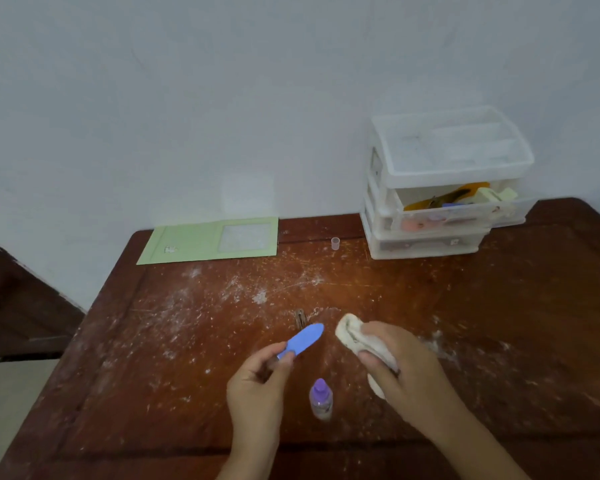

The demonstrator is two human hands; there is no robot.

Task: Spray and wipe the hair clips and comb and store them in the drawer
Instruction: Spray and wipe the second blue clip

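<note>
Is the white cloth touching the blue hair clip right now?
Apart. The head view shows bare table between the blue hair clip, pinched by the left hand, and the white cloth gripped by the right hand.

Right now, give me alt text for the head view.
Left hand pinches a blue hair clip; right hand grips a white cloth. A purple-capped spray bottle stands between them on a wooden table.

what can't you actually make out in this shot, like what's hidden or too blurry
Head view only:
- Contents of the open middle drawer: a jumble behind cloudy plastic, items not identifiable.
- Brown clips on the table: too small and blurred to count.
- White cloth: its lower part is hidden under the right hand.
- Blue clip: its near end is covered by the left hand fingers.
- Spray bottle label: unreadable.
</note>
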